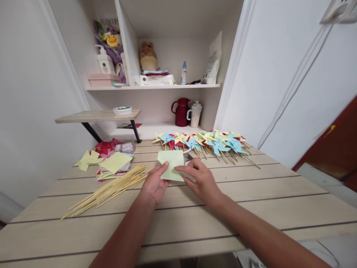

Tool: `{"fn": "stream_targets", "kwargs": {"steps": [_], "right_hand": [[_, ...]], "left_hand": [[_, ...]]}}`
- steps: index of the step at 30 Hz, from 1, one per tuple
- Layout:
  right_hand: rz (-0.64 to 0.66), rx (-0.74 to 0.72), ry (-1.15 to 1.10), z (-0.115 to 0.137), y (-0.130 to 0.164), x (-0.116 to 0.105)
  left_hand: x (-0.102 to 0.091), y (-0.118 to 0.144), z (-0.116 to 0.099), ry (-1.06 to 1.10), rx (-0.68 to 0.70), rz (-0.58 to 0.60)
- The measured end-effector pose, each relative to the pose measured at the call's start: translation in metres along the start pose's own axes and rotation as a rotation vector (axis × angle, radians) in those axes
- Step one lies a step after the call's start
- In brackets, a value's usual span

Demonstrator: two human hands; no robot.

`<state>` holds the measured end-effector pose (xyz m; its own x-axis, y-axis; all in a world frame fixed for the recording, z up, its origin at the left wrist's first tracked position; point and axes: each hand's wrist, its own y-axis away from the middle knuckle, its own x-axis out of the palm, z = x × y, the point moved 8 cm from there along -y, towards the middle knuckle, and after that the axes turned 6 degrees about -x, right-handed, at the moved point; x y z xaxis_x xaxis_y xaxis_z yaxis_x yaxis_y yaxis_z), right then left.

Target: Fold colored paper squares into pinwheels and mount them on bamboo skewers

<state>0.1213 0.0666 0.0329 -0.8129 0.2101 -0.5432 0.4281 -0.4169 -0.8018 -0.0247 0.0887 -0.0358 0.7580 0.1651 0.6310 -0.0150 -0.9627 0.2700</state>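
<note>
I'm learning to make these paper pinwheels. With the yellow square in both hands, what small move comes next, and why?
Probably fold or crease the yellow paper square. The left hand and right hand pinch its lower edge, and it looks flat and unshaped, unlike the finished pinwheels behind. The bamboo skewers lie untouched to the left.

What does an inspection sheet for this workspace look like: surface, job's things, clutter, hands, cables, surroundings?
Surface: slatted wooden table, partly covered.
Job's things: yellow paper square; skewers to its left; paper stack; finished pinwheels behind.
Clutter: red scraps at back left.
Hands: left hand and right hand both pinch the square with their fingers.
Cables: white cable down the right wall.
Surroundings: shelves with red jug, cup, plush toy, bottles.
</note>
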Motion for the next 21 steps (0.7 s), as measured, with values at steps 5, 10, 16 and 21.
{"fn": "stream_targets", "kwargs": {"steps": [5, 10, 16, 21], "right_hand": [[-0.036, -0.01, -0.148, -0.002, 0.0, 0.002], [-0.072, 0.102, -0.27, -0.009, -0.002, -0.004], [-0.016, 0.109, -0.305, -0.01, -0.002, 0.0], [-0.02, 0.078, -0.319, -0.009, -0.002, 0.0]], "left_hand": [[0.005, 0.002, 0.002, -0.045, -0.004, 0.043], [0.009, 0.004, 0.001, -0.111, 0.024, 0.07], [0.011, 0.006, 0.002, -0.117, -0.002, 0.067], [0.009, 0.005, 0.001, -0.104, 0.01, 0.055]]}}
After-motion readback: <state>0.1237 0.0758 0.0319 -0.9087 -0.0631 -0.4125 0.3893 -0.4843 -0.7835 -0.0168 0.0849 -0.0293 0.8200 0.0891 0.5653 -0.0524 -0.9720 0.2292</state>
